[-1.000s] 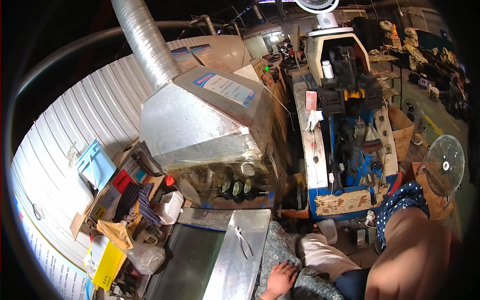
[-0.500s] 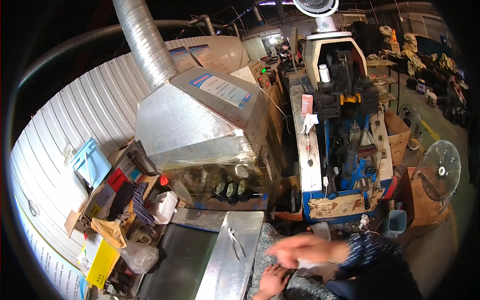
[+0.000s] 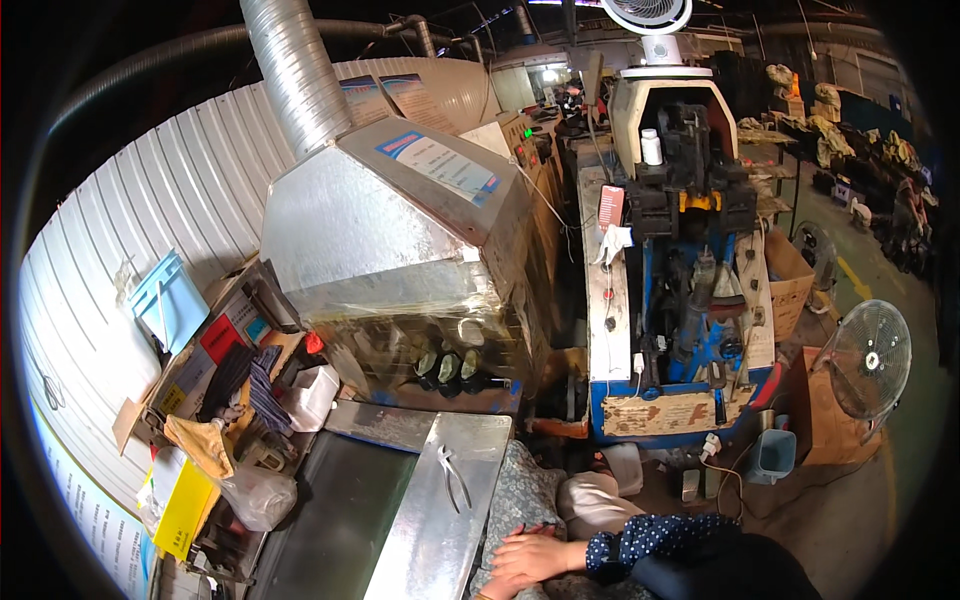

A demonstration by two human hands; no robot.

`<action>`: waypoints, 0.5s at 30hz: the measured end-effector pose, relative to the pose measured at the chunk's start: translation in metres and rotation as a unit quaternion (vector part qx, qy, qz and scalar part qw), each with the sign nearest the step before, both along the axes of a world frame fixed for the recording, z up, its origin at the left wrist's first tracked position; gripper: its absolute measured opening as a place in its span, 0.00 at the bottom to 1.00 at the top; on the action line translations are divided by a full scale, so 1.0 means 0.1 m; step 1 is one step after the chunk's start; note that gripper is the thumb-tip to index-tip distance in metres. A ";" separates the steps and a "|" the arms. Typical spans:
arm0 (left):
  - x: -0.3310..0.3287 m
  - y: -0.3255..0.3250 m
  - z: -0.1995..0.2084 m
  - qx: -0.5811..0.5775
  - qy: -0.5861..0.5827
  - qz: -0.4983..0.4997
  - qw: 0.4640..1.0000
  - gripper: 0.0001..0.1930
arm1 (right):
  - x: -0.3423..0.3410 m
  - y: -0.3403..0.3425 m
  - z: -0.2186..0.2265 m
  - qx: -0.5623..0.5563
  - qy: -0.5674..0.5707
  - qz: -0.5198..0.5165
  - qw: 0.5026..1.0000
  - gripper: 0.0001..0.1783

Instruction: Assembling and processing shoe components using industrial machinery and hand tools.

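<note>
My right hand (image 3: pixel 545 557), in a dark blue sleeve with white dots, lies flat across my left hand (image 3: pixel 502 586) on my lap, fingers stretched out and nothing in them. Mostly covered by it, my left hand rests on the grey patterned cloth (image 3: pixel 530 485) over my legs; only part of its fingers and the wrist show, and they appear to lie flat. Left of my lap, a pair of metal pliers (image 3: pixel 453 478) lies on the bare metal plate (image 3: pixel 430 540), apart from both hands.
A dark conveyor belt (image 3: pixel 335 510) runs beside the plate, out from a metal hooded machine (image 3: pixel 370 230) holding several dark pieces. Ahead right stands a blue-framed machine (image 3: pixel 675 405), with a grey bin (image 3: pixel 772 456) and a fan (image 3: pixel 872 360) beyond. Cluttered shelving (image 3: pixel 240 400) is at the left.
My right hand has come down from above the lap, moving left, and now rests on my left hand. The view has shifted slightly; the pliers stay on the plate.
</note>
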State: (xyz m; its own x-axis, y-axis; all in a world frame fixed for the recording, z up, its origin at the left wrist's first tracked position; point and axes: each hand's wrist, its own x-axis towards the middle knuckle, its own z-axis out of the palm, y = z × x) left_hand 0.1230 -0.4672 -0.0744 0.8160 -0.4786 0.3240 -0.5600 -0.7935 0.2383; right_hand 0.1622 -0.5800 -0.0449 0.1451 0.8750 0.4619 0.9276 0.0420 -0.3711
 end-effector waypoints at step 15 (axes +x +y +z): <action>0.14 0.26 -0.03 -0.060 0.073 -0.048 0.994 0.14 | -0.05 -0.05 -0.15 0.104 0.065 -0.035 0.992 0.20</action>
